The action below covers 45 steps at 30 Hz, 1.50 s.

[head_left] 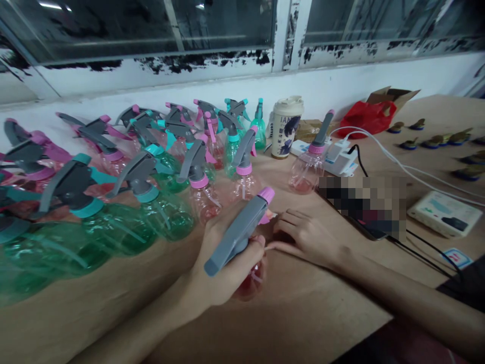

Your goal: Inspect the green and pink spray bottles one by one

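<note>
My left hand (238, 268) is wrapped round the neck of a spray bottle (242, 227) with a grey trigger head, a pink nozzle and a clear reddish body. The bottle tilts over the table, its nozzle toward the upper right; much of its body is hidden by the hand. Close to its right side is my right hand (297, 233), fingers curled and thumb reaching toward the bottle. A small pale scrap shows by those fingertips, too unclear to name. Two pink-collared spray bottles, one (204, 187) and another (244, 172), stand just beyond my left hand.
Several green and pink spray bottles (147, 197) crowd the left side. Behind stand a printed cup (287, 129) and a red bag (367, 119). A lone spray bottle (306, 169), a charger with white cables (341, 156), a phone (341, 207) and a white box (445, 213) lie right.
</note>
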Each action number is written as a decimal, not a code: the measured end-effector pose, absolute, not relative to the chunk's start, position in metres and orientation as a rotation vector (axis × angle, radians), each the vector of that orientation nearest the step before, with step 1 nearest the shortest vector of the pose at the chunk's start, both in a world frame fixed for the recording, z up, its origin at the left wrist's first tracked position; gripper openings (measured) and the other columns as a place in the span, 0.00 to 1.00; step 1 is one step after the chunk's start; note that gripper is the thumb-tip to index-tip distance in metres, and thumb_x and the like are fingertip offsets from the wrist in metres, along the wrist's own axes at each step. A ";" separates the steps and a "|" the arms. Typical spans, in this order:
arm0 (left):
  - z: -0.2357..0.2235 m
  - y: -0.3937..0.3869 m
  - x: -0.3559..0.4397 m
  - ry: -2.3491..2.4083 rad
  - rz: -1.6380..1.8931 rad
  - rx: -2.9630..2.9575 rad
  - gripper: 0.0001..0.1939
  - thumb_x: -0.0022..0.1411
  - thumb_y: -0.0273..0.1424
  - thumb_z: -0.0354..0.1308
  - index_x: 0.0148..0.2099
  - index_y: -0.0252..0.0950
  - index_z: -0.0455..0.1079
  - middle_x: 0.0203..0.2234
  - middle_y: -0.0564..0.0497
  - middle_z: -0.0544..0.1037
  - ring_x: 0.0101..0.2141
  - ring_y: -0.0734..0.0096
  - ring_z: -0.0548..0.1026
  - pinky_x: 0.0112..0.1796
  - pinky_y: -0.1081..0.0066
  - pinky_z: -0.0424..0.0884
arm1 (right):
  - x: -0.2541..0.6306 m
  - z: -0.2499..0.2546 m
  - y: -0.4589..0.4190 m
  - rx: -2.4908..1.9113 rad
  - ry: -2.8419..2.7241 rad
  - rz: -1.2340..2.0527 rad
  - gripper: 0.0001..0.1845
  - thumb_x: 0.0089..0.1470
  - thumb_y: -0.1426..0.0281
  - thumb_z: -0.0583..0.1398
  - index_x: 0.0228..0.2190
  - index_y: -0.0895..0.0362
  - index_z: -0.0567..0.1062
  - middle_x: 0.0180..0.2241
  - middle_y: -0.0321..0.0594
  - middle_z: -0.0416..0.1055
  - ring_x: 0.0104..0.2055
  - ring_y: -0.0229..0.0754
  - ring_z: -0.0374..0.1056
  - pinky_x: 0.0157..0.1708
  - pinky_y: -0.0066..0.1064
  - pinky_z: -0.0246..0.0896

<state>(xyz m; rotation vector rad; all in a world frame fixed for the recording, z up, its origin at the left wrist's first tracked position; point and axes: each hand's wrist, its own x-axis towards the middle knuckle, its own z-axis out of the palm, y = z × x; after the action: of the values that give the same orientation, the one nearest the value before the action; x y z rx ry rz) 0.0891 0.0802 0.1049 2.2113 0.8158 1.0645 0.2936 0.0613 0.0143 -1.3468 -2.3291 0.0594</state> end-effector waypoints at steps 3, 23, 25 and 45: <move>0.105 0.081 0.090 0.757 1.059 2.234 0.06 0.51 0.24 0.50 0.29 0.40 0.62 0.21 0.56 0.66 0.21 0.72 0.67 0.25 0.70 0.69 | 0.293 0.014 0.061 -1.351 -2.326 0.065 0.21 0.55 0.53 0.53 0.30 0.59 0.72 0.32 0.44 0.70 0.37 0.44 0.65 0.37 0.36 0.61; 0.093 0.080 0.100 0.786 1.132 2.175 0.10 0.56 0.28 0.53 0.41 0.41 0.70 0.27 0.54 0.74 0.28 0.69 0.73 0.35 0.67 0.72 | 0.302 0.030 0.057 -1.316 -2.459 -0.039 0.14 0.60 0.64 0.51 0.34 0.57 0.73 0.33 0.41 0.72 0.36 0.43 0.68 0.37 0.37 0.61; 0.090 0.081 0.105 0.775 1.144 2.155 0.10 0.57 0.29 0.53 0.43 0.41 0.69 0.30 0.53 0.75 0.31 0.69 0.73 0.38 0.66 0.71 | 0.308 0.039 0.051 -1.316 -2.413 0.040 0.13 0.60 0.65 0.51 0.36 0.56 0.73 0.34 0.40 0.72 0.37 0.42 0.68 0.38 0.36 0.61; 0.090 0.088 0.183 0.596 1.033 2.046 0.12 0.60 0.34 0.55 0.47 0.39 0.63 0.39 0.50 0.74 0.39 0.68 0.74 0.43 0.67 0.69 | 0.297 0.031 0.018 -1.435 -1.763 0.100 0.53 0.36 0.45 0.63 0.54 0.61 0.51 0.48 0.56 0.60 0.52 0.59 0.59 0.51 0.51 0.57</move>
<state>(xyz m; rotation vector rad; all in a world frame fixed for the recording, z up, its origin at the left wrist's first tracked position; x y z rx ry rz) 0.1834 0.0885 0.0898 2.0463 0.5964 1.0331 0.2971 0.0178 0.0314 -1.4351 -1.7630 0.0996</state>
